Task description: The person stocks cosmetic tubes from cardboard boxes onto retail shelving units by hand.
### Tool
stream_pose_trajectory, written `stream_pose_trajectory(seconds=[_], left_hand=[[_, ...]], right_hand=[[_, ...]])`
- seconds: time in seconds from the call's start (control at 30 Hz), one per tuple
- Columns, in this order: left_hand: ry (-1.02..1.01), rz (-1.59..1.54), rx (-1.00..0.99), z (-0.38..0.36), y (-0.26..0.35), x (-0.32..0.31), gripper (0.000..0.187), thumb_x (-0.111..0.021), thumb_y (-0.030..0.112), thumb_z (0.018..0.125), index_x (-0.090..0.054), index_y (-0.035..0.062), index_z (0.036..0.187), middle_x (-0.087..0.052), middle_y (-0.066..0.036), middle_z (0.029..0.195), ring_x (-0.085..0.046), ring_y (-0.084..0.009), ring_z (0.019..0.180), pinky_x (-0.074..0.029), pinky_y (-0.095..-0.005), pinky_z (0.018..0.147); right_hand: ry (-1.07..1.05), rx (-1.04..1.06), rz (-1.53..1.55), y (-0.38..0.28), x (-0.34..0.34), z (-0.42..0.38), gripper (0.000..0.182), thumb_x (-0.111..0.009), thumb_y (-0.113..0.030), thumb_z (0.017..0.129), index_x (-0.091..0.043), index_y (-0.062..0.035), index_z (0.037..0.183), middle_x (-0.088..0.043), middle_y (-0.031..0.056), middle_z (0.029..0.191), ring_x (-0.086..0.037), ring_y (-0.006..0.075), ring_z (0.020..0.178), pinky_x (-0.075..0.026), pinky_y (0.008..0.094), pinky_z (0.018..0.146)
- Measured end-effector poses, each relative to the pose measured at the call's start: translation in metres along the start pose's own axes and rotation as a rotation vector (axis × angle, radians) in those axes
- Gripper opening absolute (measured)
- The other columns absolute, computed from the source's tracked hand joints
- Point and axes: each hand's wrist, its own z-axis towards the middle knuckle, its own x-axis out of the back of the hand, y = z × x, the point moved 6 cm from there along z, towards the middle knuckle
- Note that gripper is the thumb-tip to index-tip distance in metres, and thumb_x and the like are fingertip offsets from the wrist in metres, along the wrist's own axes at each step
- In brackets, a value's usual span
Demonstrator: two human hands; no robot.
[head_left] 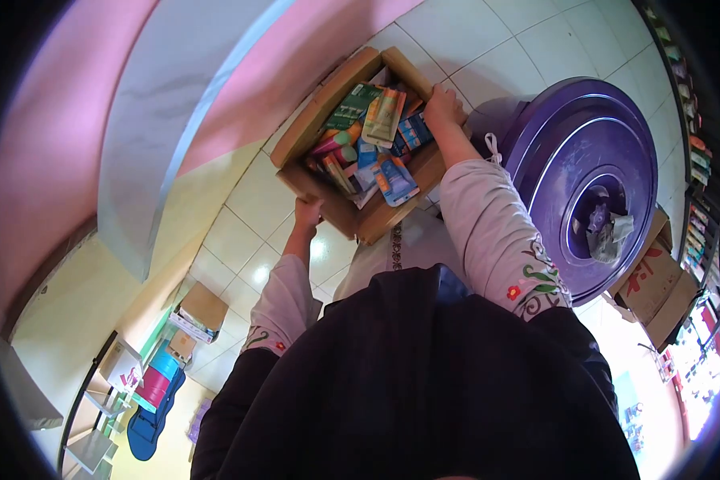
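Observation:
An open cardboard box (320, 120) is held in front of my body, tilted, with small packaged goods inside. Among them are a green pack (352, 106), a yellowish blister card (384, 116), an orange-and-blue pack (395, 180) and pink tubes with green ends (338, 145). My left hand (309, 211) grips the box's near left corner, its fingers partly hidden behind the cardboard. On the right side, my right hand (446, 112) is closed over the box's rim.
A large purple lidded tub (528, 160) stands close to my right arm, with a clear plastic piece (614, 238) on its lid. Behind it is another cardboard box (656, 280). Stocked shelves (700, 164) line the far right. White floor tiles (248, 192) lie below.

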Motion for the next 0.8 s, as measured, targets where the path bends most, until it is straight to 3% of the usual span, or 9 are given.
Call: stream_pose_trajectory(seconds=[0.2, 0.3, 0.43, 0.53, 0.63, 0.73, 0.8], left_hand=[[0.033, -0.048, 0.011, -0.101, 0.026, 0.044, 0.041, -0.062, 0.01, 0.071, -0.046, 0.0033, 0.109, -0.059, -0.011, 0.095, -0.061, -0.0224, 0.079, -0.053, -0.0345, 0.06], [0.132, 0.069, 0.025, -0.141, 0.01, 0.112, 0.038, -0.061, 0.01, 0.071, -0.051, 0.0004, 0.106, -0.061, -0.011, 0.092, -0.062, -0.0212, 0.076, -0.052, -0.0309, 0.061], [0.09, 0.028, -0.068, -0.18, -0.012, 0.166, 0.043, -0.064, 0.013, 0.07, -0.052, -0.002, 0.108, -0.062, -0.012, 0.093, -0.062, -0.0214, 0.079, -0.051, -0.0307, 0.066], [0.165, 0.454, -0.123, -0.243, 0.014, 0.202, 0.045, -0.066, 0.015, 0.069, -0.052, -0.0018, 0.109, -0.062, -0.013, 0.095, -0.062, -0.0212, 0.083, -0.05, -0.0318, 0.072], [0.119, 0.45, -0.162, -0.319, 0.059, 0.203, 0.044, -0.066, 0.015, 0.069, -0.053, -0.0026, 0.107, -0.063, -0.014, 0.096, -0.062, -0.0218, 0.087, -0.049, -0.0331, 0.076], [0.093, 0.432, -0.346, -0.349, 0.055, 0.22, 0.045, -0.066, 0.014, 0.068, -0.052, -0.0039, 0.107, -0.063, -0.016, 0.096, -0.062, -0.0244, 0.087, -0.049, -0.0346, 0.076], [0.077, 0.587, -0.307, -0.385, 0.082, 0.213, 0.046, -0.065, 0.014, 0.068, -0.051, -0.0044, 0.108, -0.063, -0.017, 0.096, -0.062, -0.0268, 0.088, -0.049, -0.0356, 0.077]], right_hand=[[-0.101, 0.179, 0.029, 0.0, 0.017, -0.063, 0.021, -0.048, -0.017, 0.084, -0.052, -0.0124, 0.104, -0.054, 0.0154, 0.103, -0.058, 0.0373, 0.093, -0.048, 0.0485, 0.075], [-0.162, 0.256, 0.041, -0.022, 0.028, -0.131, 0.021, -0.047, -0.015, 0.083, -0.052, -0.0095, 0.103, -0.056, 0.0157, 0.1, -0.06, 0.0367, 0.089, -0.049, 0.0457, 0.075], [-0.245, 0.298, 0.073, -0.015, 0.083, -0.196, 0.024, -0.05, -0.012, 0.079, -0.051, -0.0073, 0.102, -0.056, 0.0161, 0.1, -0.06, 0.0356, 0.091, -0.049, 0.0444, 0.075], [-0.288, 0.301, 0.108, -0.012, 0.125, -0.254, 0.027, -0.054, -0.013, 0.075, -0.05, -0.0045, 0.101, -0.057, 0.0166, 0.098, -0.06, 0.035, 0.091, -0.049, 0.0435, 0.076], [-0.263, 0.353, 0.114, -0.001, 0.179, -0.305, 0.034, -0.064, -0.021, 0.076, -0.049, -0.002, 0.1, -0.057, 0.0175, 0.097, -0.062, 0.0344, 0.086, -0.051, 0.0402, 0.073], [-0.222, 0.378, 0.18, 0.025, 0.228, -0.345, 0.032, -0.063, -0.02, 0.075, -0.049, -0.0012, 0.098, -0.058, 0.0184, 0.095, -0.062, 0.0347, 0.084, -0.05, 0.0408, 0.073], [-0.217, 0.335, 0.211, 0.041, 0.265, -0.369, 0.032, -0.058, -0.018, 0.072, -0.048, -0.0011, 0.098, -0.057, 0.0195, 0.096, -0.06, 0.0367, 0.086, -0.049, 0.0438, 0.075]])
